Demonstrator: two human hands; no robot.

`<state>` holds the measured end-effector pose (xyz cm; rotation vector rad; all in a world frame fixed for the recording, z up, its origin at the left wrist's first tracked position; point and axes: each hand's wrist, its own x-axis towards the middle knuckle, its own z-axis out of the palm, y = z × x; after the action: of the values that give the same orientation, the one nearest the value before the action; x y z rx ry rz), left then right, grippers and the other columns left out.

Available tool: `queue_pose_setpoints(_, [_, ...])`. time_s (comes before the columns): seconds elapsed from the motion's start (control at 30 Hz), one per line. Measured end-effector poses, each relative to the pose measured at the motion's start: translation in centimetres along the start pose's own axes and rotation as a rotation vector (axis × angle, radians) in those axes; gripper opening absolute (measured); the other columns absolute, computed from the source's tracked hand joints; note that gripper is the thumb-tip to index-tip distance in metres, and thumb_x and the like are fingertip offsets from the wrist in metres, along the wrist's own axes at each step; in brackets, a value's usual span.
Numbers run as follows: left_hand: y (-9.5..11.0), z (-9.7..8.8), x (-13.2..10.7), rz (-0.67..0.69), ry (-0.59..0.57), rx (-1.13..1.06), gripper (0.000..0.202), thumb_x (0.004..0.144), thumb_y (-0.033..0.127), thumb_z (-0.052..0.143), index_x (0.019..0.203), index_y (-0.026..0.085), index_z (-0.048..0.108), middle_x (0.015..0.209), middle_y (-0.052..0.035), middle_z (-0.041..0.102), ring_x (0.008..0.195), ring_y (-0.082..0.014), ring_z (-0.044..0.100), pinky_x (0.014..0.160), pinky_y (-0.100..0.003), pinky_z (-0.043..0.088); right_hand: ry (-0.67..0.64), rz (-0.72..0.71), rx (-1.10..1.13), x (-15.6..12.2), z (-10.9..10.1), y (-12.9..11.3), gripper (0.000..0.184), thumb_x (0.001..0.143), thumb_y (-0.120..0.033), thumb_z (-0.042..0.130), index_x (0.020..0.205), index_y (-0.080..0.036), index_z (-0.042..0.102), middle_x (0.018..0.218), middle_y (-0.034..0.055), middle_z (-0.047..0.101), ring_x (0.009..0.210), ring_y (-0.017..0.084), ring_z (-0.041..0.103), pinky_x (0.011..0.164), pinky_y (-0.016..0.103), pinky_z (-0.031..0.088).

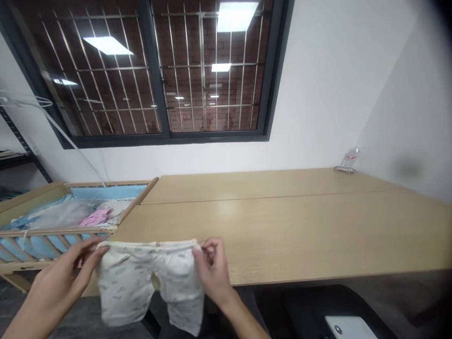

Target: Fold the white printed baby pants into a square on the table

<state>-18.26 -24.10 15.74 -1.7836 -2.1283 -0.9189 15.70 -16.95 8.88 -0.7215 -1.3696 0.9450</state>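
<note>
A small pair of cream baby pants (148, 282) with a faint print hangs in front of me, waistband up, over the near edge of the wooden table (300, 226). My left hand (60, 282) pinches the left end of the waistband. My right hand (213, 273) pinches the right end, fingers closed on the fabric. The two legs of the pants dangle below the table edge.
A wooden baby cot (70, 207) with blue lining, netting and pink and white clothes stands left of the table. A small clear stand (348, 161) sits at the table's far right by the wall. A barred window is ahead. A white device (349, 327) lies at lower right.
</note>
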Motion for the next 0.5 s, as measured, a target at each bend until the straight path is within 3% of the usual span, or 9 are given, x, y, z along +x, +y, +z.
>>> queue_pose_setpoints(0.13, [6.4,2.4,4.7,0.236,0.023,-0.217,0.032,0.096,0.052,0.044,0.107,0.025,0.058,0.098,-0.0032,0.072,0.083,-0.0196,0.068,0.068,-0.026,0.052,0.113,-0.231,-0.148,5.7,-3.8,-1.8,0.010,0.098,-0.031,0.054,0.095,-0.022,0.053,0.090,0.0044,0.062,0.084,0.017,0.062,0.078,0.029,0.052])
queue_pose_setpoints(0.23, [9.4,5.9,7.8,0.385,-0.046,-0.274,0.029,0.099,0.040,0.038,0.102,0.023,0.062,0.102,-0.0050,0.072,0.093,-0.0202,0.068,0.082,-0.029,0.052,0.106,-0.313,-0.361,9.5,-6.5,-1.5,0.013,0.097,-0.024,0.047,0.095,-0.021,0.060,0.091,0.0052,0.065,0.086,0.018,0.063,0.081,0.031,0.052])
queue_pose_setpoints(0.33, [10.9,10.4,10.0,0.380,-0.134,-0.256,0.031,0.099,0.034,0.037,0.111,0.024,0.064,0.113,-0.0046,0.072,0.103,-0.0207,0.067,0.089,-0.031,0.051,0.037,-0.303,-0.511,12.8,-8.9,0.9,0.022,0.094,-0.019,0.043,0.099,-0.020,0.065,0.098,0.0074,0.069,0.092,0.021,0.064,0.086,0.034,0.051])
queue_pose_setpoints(0.5, [12.8,17.9,11.9,0.320,-0.296,-0.148,0.037,0.100,0.022,0.030,0.114,0.023,0.064,0.121,-0.0051,0.070,0.112,-0.0204,0.063,0.094,-0.032,0.049,-0.122,-0.118,-0.737,17.0,-11.8,7.8,0.030,0.090,-0.012,0.039,0.102,-0.017,0.065,0.102,0.0100,0.071,0.097,0.022,0.064,0.091,0.034,0.049])
